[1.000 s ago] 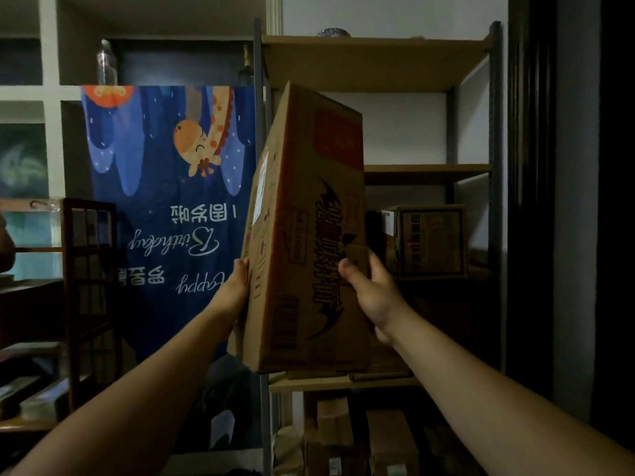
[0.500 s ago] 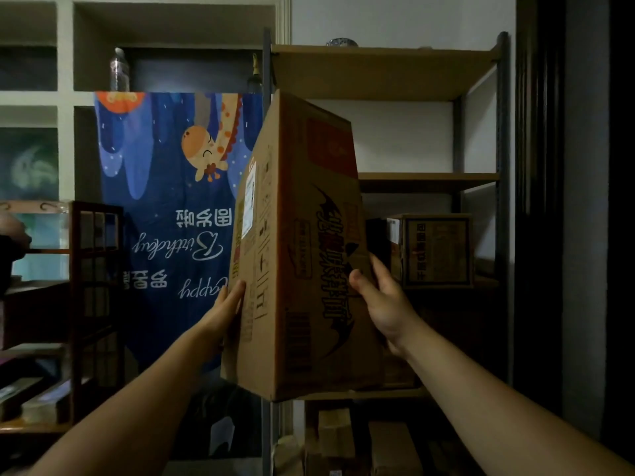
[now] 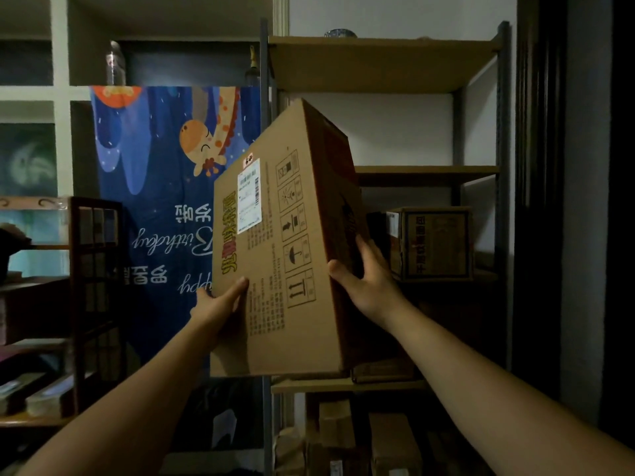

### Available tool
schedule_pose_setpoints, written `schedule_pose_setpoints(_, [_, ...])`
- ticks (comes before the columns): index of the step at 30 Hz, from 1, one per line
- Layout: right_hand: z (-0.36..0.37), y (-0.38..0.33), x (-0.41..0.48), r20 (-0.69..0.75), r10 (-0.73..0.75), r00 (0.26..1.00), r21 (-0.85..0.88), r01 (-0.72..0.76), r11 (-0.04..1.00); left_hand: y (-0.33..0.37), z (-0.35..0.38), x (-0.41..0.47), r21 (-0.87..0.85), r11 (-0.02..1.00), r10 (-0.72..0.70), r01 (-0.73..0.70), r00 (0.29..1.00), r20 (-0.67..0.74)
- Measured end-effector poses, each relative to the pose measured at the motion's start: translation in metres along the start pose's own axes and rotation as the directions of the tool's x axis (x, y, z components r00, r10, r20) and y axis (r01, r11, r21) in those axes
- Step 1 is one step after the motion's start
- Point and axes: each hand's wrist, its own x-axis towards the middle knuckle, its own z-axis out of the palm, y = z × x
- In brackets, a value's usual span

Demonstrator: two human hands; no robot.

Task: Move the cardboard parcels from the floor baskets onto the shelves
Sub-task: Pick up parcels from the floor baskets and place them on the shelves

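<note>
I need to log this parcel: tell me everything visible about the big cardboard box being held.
The big cardboard box is plain brown, closed and tilted, held before the shelf unit. Its facing side bears a white shipping label, yellow characters and a column of handling symbols. The left hand grips its lower left side, the right hand its right side.

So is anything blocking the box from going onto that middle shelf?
Partly. A smaller box already sits at the right of the shelf; the left part looks free. The held box, tilted between both hands, overlaps the left post.
</note>
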Motion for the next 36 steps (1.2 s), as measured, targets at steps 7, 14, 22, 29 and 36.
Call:
schedule_pose_setpoints(7, [-0.015,0.002,0.009,0.023,0.102,0.995,0.095,-0.104,0.99,0.001,-0.011,0.001,0.023,0.996,0.086,-0.085,0.994,-0.073])
schedule_pose_setpoints(14, [-0.022,0.012,0.014,-0.125,0.138,0.983,0.174,-0.115,0.978,0.018,-0.009,-0.02,-0.077,0.979,0.187,-0.187,0.982,0.003])
schedule_pose_setpoints(22, [-0.028,0.027,0.001,-0.157,0.12,0.98,0.147,-0.097,0.984,0.021,-0.016,-0.035,-0.069,0.936,0.351,-0.345,0.911,0.214])
schedule_pose_setpoints(29, [-0.034,0.037,-0.017,-0.177,0.06,0.982,0.16,-0.031,0.987,0.023,-0.02,-0.064,-0.121,0.897,0.441,-0.425,0.871,0.218])
schedule_pose_setpoints(36, [-0.041,0.043,-0.032,-0.205,0.007,0.979,0.12,0.018,0.993,0.02,-0.029,-0.082,-0.141,0.883,0.467,-0.448,0.867,0.174])
